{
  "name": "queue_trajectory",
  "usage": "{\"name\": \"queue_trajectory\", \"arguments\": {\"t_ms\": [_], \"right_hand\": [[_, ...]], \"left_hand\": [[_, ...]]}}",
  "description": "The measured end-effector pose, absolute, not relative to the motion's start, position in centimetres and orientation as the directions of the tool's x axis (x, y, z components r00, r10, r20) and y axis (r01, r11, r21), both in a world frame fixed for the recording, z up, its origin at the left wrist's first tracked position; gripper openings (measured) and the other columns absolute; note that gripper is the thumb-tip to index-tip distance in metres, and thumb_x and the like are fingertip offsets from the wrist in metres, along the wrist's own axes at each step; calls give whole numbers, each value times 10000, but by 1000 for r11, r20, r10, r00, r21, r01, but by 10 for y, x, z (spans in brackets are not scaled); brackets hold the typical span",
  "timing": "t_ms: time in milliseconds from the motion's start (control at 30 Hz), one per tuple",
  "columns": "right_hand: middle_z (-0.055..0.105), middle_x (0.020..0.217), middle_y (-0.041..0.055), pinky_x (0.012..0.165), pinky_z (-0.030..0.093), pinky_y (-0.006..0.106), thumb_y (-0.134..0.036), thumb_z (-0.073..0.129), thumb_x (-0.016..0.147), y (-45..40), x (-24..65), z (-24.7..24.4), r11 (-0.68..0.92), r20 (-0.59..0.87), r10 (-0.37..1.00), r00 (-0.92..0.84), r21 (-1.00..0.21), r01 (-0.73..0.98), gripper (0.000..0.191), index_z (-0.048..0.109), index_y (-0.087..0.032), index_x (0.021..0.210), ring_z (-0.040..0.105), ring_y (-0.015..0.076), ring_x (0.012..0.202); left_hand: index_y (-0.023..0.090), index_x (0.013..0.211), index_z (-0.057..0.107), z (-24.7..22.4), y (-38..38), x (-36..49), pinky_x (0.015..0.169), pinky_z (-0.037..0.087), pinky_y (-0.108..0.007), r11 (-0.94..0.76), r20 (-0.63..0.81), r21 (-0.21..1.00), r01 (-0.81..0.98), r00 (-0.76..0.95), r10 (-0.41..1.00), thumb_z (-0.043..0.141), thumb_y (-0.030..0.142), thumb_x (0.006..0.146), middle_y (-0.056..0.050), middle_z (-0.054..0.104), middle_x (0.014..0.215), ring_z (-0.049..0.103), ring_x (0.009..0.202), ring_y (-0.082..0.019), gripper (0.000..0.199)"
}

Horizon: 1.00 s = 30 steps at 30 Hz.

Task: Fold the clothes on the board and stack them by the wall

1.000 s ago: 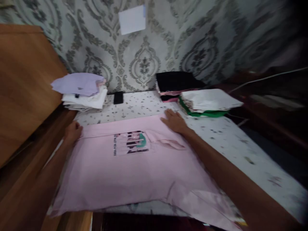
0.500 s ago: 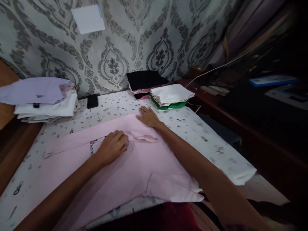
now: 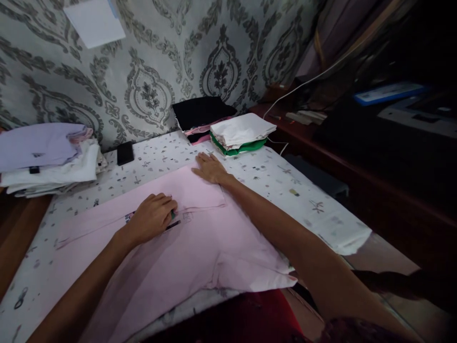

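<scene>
Lying across the lower left and centre of the frame, the pink garment (image 3: 185,257) has its long axis running roughly left to right, with its far edge slanting upward toward the right. A folded-over band follows that far edge. The right hand (image 3: 210,167) rests open and palm down on the garment's far right corner, fingers pointing to the upper left. The left hand (image 3: 153,216) lies nearer the middle, partly over the print, fingers curled down at the band's near edge; whether they pinch any fabric, I cannot tell. The print is thus closer to the left hand, the far corner to the right, and most of the garment's body spreads below both hands in the frame. Beneath it is a white patterned cloth (image 3: 264,176). Just beyond the right hand sits a white-and-green folded stack (image 3: 244,131).
</scene>
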State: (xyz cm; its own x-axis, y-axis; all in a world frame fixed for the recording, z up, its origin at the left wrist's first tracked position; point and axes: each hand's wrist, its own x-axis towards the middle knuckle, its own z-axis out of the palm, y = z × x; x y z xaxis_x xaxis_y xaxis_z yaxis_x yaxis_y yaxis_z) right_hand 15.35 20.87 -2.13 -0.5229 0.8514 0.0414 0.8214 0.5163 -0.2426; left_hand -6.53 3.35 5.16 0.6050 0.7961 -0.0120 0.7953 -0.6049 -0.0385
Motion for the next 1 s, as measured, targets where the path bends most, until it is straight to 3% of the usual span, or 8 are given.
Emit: {"name": "queue_trajectory", "arguments": {"t_ms": [100,167,300,467,600,767,900,1000], "right_hand": [[234,1642,187,1249,112,455,-530,287,1014,207,153,-18,511,27,853,-522,-246,823,732,304,-26,1545,167,274,1538],[237,1641,189,1249,112,451,-530,286,1015,206,153,-17,509,21,854,-520,-240,827,735,301,-22,1547,169,272,1537],[252,1636,184,1247,115,441,-531,283,1018,206,153,-16,508,26,856,-517,-230,830,720,321,-39,1541,178,260,1536],[270,1628,193,1240,118,471,-508,321,1017,204,153,-16,513,42,853,-520,-247,822,679,351,-60,1527,198,269,1530],[318,1610,198,1227,155,518,-398,400,1000,200,153,-8,418,85,906,-415,-338,843,582,433,-69,1479,230,298,1519],[505,1501,173,1164,345,404,-159,294,972,193,176,15,338,125,941,-315,-413,846,517,492,-76,1442,449,232,1411],[588,1424,123,1024,485,387,-249,379,972,150,227,31,394,198,919,-343,-539,745,449,574,-154,1365,580,243,1260],[701,1146,104,844,554,376,-411,423,983,81,267,36,449,276,892,-358,-632,631,359,692,-198,1089,659,244,1003]], "left_hand": [[194,1011,641,48,39,-62,844,482,-399,-547,57,66,834,544,837,365,221,975,-79,706,960,627,931,-238,280],[174,1258,582,38,45,-55,973,472,-426,-515,146,134,846,497,855,330,313,1015,-126,674,1236,605,1151,-259,376],[191,1574,224,10,55,-45,1218,251,-453,-550,100,179,816,541,835,324,554,1017,-142,291,1637,281,1508,-251,673],[264,1596,191,-10,46,-51,1254,125,-499,-632,5,110,767,635,772,321,600,1006,-108,228,1654,153,1544,-241,691],[292,1592,215,-9,26,-63,1241,199,-508,-632,32,100,768,633,774,369,558,1010,-101,246,1645,196,1533,-252,658],[320,1593,203,-5,-3,-85,1235,253,-476,-582,49,169,795,583,811,382,490,1022,-68,299,1634,275,1511,-238,622],[370,1553,308,1,-37,-104,1196,352,-494,-522,112,267,810,512,852,419,455,1006,-38,360,1615,369,1471,-254,564],[426,1439,482,5,-70,-116,1142,444,-485,-506,144,353,787,489,861,461,439,977,-12,478,1538,466,1398,-268,462]]}}
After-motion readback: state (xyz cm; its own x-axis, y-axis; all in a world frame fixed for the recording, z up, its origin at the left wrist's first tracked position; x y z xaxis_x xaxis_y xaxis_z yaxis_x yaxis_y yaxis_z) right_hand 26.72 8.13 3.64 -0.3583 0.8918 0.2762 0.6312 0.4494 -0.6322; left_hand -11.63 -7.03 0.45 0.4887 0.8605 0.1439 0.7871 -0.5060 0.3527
